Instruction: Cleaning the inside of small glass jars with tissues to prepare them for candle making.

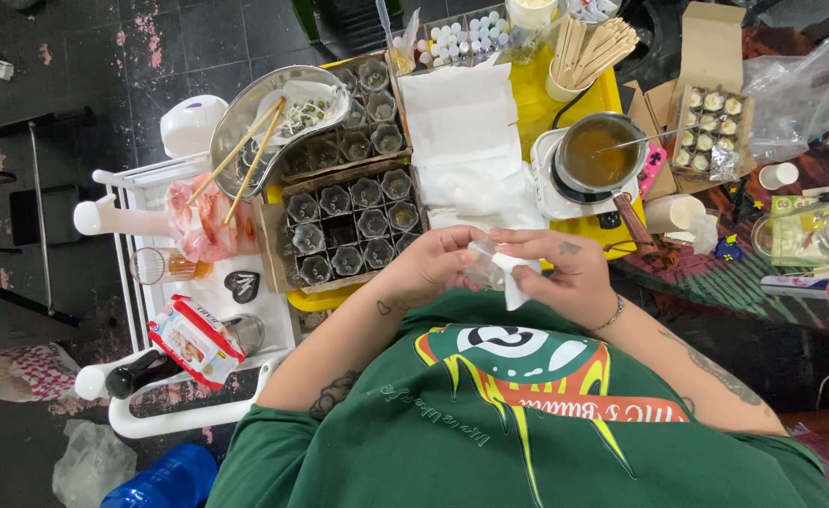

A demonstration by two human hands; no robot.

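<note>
Your left hand [430, 266] and right hand [565, 273] meet just above your green shirt, fingers of both closed on a small clear glass jar [483, 268] and a white tissue [513, 278] wrapped against it. Just beyond sits a box of empty jars [349, 226], and the wax pot [598, 155] stands to the right.

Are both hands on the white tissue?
Touching. The head view shows the left hand and the right hand closed together around the white tissue and a small clear glass.
</note>
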